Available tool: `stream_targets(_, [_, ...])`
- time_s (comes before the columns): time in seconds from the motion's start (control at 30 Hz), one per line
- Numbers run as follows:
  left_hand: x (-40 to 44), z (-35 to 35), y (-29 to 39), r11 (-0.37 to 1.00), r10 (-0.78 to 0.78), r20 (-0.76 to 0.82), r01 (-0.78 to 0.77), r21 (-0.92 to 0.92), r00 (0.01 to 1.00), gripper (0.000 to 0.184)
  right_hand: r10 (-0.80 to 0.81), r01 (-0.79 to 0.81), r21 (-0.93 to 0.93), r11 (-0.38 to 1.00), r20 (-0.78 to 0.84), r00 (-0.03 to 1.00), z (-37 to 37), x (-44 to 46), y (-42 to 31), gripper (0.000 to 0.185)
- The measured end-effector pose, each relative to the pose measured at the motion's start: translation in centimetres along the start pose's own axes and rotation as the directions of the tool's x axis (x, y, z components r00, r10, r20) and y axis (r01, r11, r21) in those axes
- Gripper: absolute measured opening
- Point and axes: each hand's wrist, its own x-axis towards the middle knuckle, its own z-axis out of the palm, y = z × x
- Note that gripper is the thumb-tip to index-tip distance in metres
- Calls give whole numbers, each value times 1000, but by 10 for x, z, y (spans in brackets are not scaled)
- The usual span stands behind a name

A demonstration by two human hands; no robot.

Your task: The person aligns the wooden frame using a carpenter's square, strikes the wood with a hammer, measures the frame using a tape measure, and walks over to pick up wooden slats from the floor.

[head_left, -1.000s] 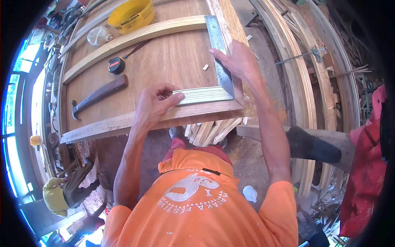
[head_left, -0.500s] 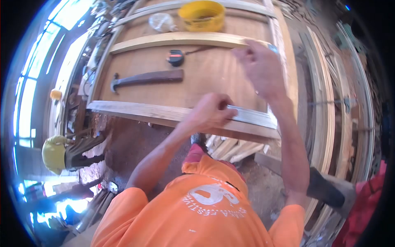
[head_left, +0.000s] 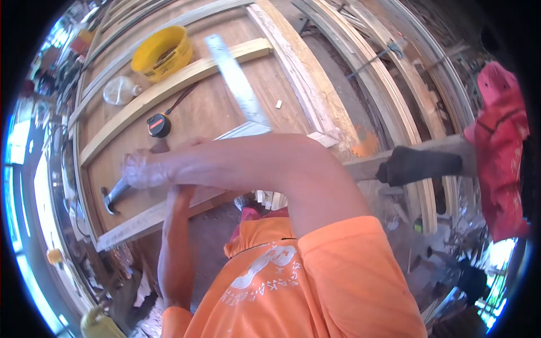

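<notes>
Evidently, the hammer is at the left of the wooden panel; a clear bottle lies above, contents not discernible; the right hand, blurred, has its fingers closed around the hammer's handle; next, a tape measure; a yellow bucket holds brownish matter, too small to identify; the left hand is mostly hidden, finger opening and hold undeterminable; rightmost, a metal square crosses a batten.

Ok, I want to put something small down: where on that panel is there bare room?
Bare panel shows between the tape measure and the metal square, this side of the batten. Another patch, with one small chip, lies between the square and the right rail. Crowded: by the front rail, where the right hand covers part of the hammer.
</notes>
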Motion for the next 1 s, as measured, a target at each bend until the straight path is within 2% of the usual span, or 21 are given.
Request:
stream_targets(0.03, [10, -11, 26, 998, 16, 29, -15, -59, 999, 40, 28, -29, -13, 999, -48, 998, 6, 3, -7, 34])
stream_targets(0.07, [22, -18, 51, 971, -228, 72, 233, -60, 971, 36, 53, -57, -30, 998, -107, 993, 13, 6, -12, 34])
stream_targets(0.1, [30, -23, 64, 884, -459, 108, 465, -49, 882, 33, 75, -87, -57, 995, -181, 981, 4, 2, -17, 34])
stream_targets(0.17, [38, -26, 66, 853, -520, 82, 521, 9, 850, 31, 129, -187, -91, 978, -437, 890, -9, -9, -29, 34])
stream_targets(0.23, [47, -27, 69, 817, -576, 41, 574, 59, 816, 29, 219, -250, 28, 968, -586, 780, -37, -32, -39, 35])
stream_targets(0.27, [51, -28, 76, 805, -571, -6, 561, 191, 821, 30, 321, -191, 307, 932, -460, 828, -74, -60, -40, 38])
stream_targets(0.3, [53, -30, 82, 775, -558, -51, 542, 326, 828, 32, 415, -180, 564, 806, -322, 851, -114, -89, -41, 41])
stream_targets(0.33, [46, -26, 84, 777, -555, -49, 538, 328, 831, 32, 504, -291, 566, 771, -263, 823, -130, -112, -52, 40])
stream_targets(0.37, [34, -18, 86, 787, -340, -217, 403, 467, 915, 38, 585, -397, 557, 729, -207, 784, -146, -135, -63, 40])
stream_targets(0.4, [21, -14, 91, 739, -86, -339, 289, 609, 937, 45, 628, -401, 762, 508, -9, 778, -176, -167, -63, 43])
stream_targets(0.43, [9, -15, 96, 742, -83, -342, 287, 606, 936, 45, 606, -406, 884, 233, 194, 771, -202, -201, -63, 47])
stream_targets(0.5, [-12, -17, 110, 982, 25, -164, 6, 187, 986, 59, 728, -455, 887, 76, 263, 634, -219, -263, -77, 46])
stream_targets(0.53, [-17, -12, 131, 888, -59, -14, 59, 456, 998, 70, 778, -513, 858, 2, 321, 540, -229, -293, -83, 47])
stream_targets(0.57, [-27, -2, 147, 856, -17, 69, -21, 517, 997, 72, 875, -536, 833, 137, 152, 459, -225, -325, -86, 43])
stream_targets(0.63, [-44, 16, 157, 757, 40, 190, -154, 635, 981, 72, 962, -678, 723, 134, 71, 265, -242, -376, -77, 41])
stream_targets(0.67, [-48, 22, 157, 753, 32, 167, -133, 645, 985, 72, 977, -769, 618, 165, 4, 213, -245, -400, -65, 36])
stream_targets(0.7, [-48, 27, 158, 716, 8, 159, -117, 689, 987, 71, 958, -818, 500, 286, -141, 249, -238, -423, -43, 37])
stream_targets(0.83, [-46, 41, 152, 610, 40, 114, -115, 784, 993, 60, 969, -869, 430, 245, -106, 221, -197, -453, 30, 44])
stream_targets(0.9, [-50, 47, 150, 586, 51, 88, -101, 804, 995, 59, 969, -878, 410, 249, -93, 231, -191, -453, 32, 45])
stream_targets(0.97, [-45, 47, 149, 543, 79, 113, -138, 828, 990, 60, 969, -818, 573, 51, 169, 179, -204, -440, 13, 47])
stream_targets(1.0, [-44, 50, 148, 543, 74, 105, -128, 830, 992, 60, 967, -818, 573, 57, 173, 188, -203, -443, 0, 47])
